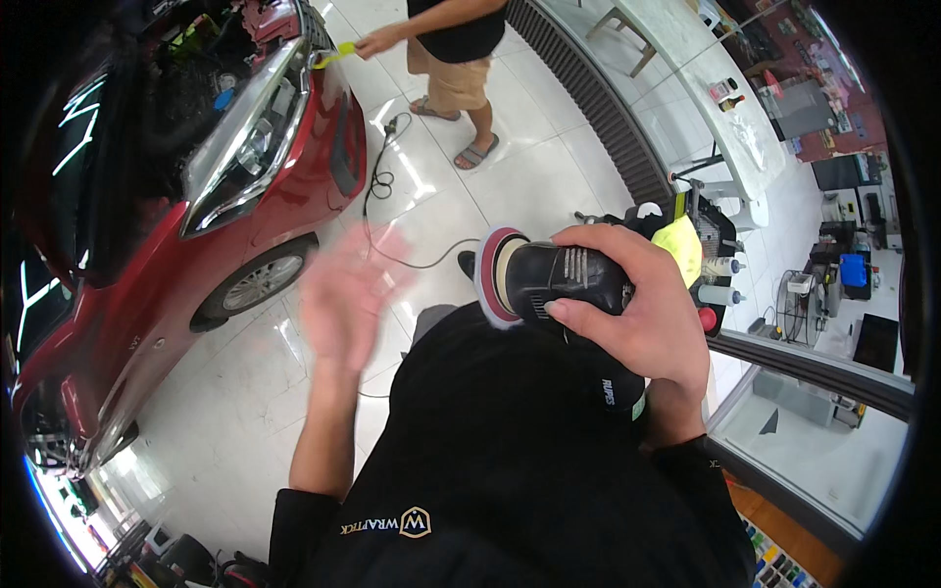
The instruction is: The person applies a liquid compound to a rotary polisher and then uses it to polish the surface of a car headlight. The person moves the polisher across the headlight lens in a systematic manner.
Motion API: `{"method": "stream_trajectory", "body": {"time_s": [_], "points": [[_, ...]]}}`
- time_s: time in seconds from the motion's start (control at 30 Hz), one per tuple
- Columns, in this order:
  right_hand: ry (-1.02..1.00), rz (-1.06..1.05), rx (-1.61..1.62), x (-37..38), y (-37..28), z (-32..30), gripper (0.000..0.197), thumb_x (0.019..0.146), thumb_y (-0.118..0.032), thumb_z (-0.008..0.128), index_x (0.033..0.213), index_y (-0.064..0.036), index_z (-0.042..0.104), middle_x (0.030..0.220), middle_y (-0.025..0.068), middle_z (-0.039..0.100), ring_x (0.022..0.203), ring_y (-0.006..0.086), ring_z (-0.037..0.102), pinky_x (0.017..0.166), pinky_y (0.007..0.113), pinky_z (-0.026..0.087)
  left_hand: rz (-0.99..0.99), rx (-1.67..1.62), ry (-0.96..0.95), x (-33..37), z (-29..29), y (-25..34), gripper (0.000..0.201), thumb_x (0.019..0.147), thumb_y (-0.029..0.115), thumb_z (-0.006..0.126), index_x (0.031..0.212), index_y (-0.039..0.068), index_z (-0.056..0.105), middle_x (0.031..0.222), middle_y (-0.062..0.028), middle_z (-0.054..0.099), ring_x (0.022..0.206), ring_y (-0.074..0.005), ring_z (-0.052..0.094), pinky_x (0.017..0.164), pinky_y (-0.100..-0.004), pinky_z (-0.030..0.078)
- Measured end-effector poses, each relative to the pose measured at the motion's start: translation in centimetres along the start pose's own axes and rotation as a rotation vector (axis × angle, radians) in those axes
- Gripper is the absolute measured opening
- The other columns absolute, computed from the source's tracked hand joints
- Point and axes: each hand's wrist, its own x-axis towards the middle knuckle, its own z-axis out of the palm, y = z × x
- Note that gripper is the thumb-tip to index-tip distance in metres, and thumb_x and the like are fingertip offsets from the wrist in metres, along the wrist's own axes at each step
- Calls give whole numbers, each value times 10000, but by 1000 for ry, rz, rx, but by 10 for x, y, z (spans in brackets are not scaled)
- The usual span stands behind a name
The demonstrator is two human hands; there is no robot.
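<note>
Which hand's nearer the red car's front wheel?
Left. In view, the left hand, blurred, is just right of the front wheel; the right hand is well farther right, gripping the black polisher.

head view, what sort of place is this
Most likely a car detailing workshop: a red car stands on a tiled floor, the person's right hand grips a black polisher with a round pad, and bottles sit nearby.

At centre I see a black, rounded handheld polisher (569,279) with a round maroon-and-white pad (498,279). The glossy metal car (147,269) at left is red.
</note>
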Motion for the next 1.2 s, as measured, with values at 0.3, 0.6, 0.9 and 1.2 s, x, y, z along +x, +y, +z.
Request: {"method": "stream_trajectory", "body": {"time_s": [0.3,0.6,0.9,1.2], "points": [[77,-119,-67,-12,1,18,480,785,-207,893,1211,-75,714,942,152,704,863,346,719,790,399,554,-287,302,-77,-12,75,-73,460,1174,324,426,1411,-40,576,1353,-137,683,1191,-253,701,1020,-434,584],[112,-114,15,-36,-1,18,470,780,-188,894,1199,-62,721,957,153,723,869,331,726,791,392,559,-296,234,40,-36,72,-74,496,1165,341,419,1455,-47,529,1354,-172,669,1205,-282,696,983,-480,627],[21,-36,-67,-39,-11,19,520,765,-119,879,1237,-4,695,1073,130,727,974,230,703,899,344,539,-281,196,-53,-47,81,-71,516,1157,348,427,1466,-56,514,1385,-196,647,1233,-288,686,1003,-478,623],[31,-53,-107,-39,-16,21,523,753,-122,875,1231,-7,696,1071,141,726,960,249,706,888,354,541,-279,197,-61,-50,83,-72,524,1160,350,422,1479,-58,503,1395,-192,639,1246,-288,677,1015,-496,617]]}}
